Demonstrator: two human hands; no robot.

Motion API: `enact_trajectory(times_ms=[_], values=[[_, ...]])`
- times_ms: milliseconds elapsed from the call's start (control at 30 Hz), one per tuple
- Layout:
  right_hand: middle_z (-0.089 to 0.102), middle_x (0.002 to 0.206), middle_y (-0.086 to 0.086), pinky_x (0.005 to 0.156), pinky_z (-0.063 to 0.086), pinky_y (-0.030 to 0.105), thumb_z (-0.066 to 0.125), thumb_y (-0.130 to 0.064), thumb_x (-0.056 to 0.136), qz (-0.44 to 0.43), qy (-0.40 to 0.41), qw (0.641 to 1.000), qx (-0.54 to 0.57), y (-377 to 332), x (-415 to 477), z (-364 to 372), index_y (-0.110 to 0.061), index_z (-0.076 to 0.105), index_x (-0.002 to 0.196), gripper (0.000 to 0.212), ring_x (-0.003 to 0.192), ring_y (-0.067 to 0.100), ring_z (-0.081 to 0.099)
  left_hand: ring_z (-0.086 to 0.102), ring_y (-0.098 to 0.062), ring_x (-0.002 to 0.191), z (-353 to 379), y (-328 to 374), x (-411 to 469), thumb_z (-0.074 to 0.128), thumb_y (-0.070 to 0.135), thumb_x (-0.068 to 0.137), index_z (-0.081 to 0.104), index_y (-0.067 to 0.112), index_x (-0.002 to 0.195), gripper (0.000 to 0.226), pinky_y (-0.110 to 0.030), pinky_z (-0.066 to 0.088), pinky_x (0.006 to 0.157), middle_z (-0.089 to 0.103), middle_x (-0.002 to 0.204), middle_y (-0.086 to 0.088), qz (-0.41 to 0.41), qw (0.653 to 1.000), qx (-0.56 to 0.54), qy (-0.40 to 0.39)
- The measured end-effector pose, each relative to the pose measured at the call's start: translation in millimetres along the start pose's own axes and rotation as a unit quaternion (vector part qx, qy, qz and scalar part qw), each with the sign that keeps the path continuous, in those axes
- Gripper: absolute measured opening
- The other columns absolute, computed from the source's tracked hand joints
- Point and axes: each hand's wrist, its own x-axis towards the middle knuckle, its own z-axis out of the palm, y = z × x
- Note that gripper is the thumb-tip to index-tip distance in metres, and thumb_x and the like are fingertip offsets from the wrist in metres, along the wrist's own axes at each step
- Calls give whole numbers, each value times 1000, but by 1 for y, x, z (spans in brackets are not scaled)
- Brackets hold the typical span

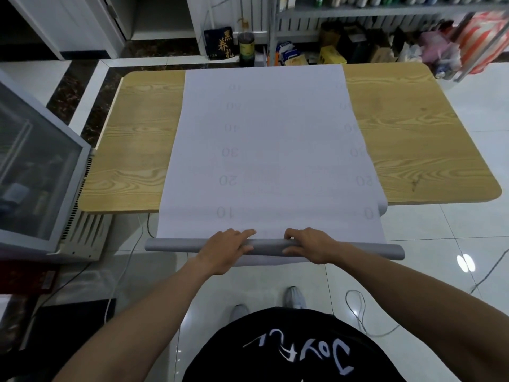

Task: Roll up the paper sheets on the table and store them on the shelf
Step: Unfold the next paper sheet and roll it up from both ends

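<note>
Paper: our long white paper sheet (270, 133) lies along the light wooden table (413, 133), near end wound into a grey paper roll (176, 245) past the front edge.
Hands: our left hand (225, 248) and right hand (308, 245) clasp its middle.
Technique: we should roll forward evenly, ends square.

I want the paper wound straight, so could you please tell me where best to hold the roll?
Grip the roll either side of its middle, over the top from the near side, as the left hand and right hand do: it lies crosswise off the table, the sheet joining its far side.
</note>
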Motion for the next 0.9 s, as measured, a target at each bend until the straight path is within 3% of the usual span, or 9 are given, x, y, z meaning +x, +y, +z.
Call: enact_trajectory(times_ms=[67, 200, 333, 400, 533, 633, 700, 800, 900], values=[[53, 85, 0, 67, 37, 33, 49, -50, 93, -13, -15, 1000, 3, 0, 1, -5, -19, 51, 106, 34, 79, 21, 49, 52, -19, 94, 1, 1, -3, 45, 53, 93, 43, 26, 133, 48, -32, 43, 79, 56, 109, 2, 20, 999, 13, 30], [60, 92, 1, 71, 37, 33, 44, -51, 95, -29, -30, 999, 0, 0, 5, -11, -17, 57, 106, 38, 82, 22, 52, 55, -24, 75, 8, -1, -6, 57, 36, 92, 61, 18, 113, 28, -31, 43, 61, 58, 89, -4, 44, 994, 29, 96], [57, 114, 1, 86, 40, 36, 50, -67, 83, -54, 15, 988, -145, -3, 4, -9, -23, 51, 128, 63, 105, 21, 51, 57, -24, 85, 5, 0, -5, 45, 34, 99, 56, 18, 126, 34, -32, 42, 69, 61, 98, -6, 27, 997, 20, 67], [54, 122, 2, 88, 41, 35, 59, -60, 81, -56, 59, 989, -121, -4, 1, -5, -22, 42, 135, 68, 111, 22, 50, 57, -22, 94, 1, -1, -1, 41, 35, 100, 50, 21, 133, 37, -31, 43, 76, 62, 107, -4, 6, 998, 7, 57], [65, 107, 6, 69, 39, 31, 55, -48, 91, -49, 64, 991, -109, -5, 0, -5, -20, 48, 119, 40, 93, 25, 58, 57, -19, 104, -5, -2, 3, 43, 44, 97, 43, 27, 139, 45, -31, 46, 87, 62, 116, 0, -45, 997, -58, 23], [65, 92, 8, 65, 33, 30, 52, -42, 94, -46, 46, 994, -89, -4, 2, -8, -15, 52, 109, 31, 82, 26, 56, 57, -17, 90, -5, -2, -1, 59, 54, 85, 45, 25, 137, 61, -27, 46, 75, 59, 108, 1, 5, 998, -4, 65], [58, 84, 4, 64, 32, 30, 53, -42, 94, -53, 16, 997, -49, -2, 1, -14, -15, 51, 99, 27, 76, 24, 51, 57, -19, 80, -1, 0, -5, 75, 48, 73, 56, 19, 123, 61, -29, 45, 66, 59, 98, -1, 40, 990, 48, 126], [55, 86, 0, 67, 33, 31, 51, -48, 93, -42, -44, 998, -18, 0, 4, -22, -18, 48, 94, 30, 78, 23, 50, 57, -20, 73, 5, 1, -7, 80, 38, 71, 64, 15, 112, 49, -30, 46, 62, 60, 86, -2, 51, 976, 82, 195], [57, 101, -2, 76, 36, 32, 50, -66, 84, -44, -26, 994, -101, -1, 5, -22, -20, 50, 112, 54, 88, 19, 52, 57, -20, 69, 8, 1, -6, 76, 36, 77, 65, 13, 114, 45, -30, 46, 59, 61, 82, -2, 54, 977, 82, 189]])
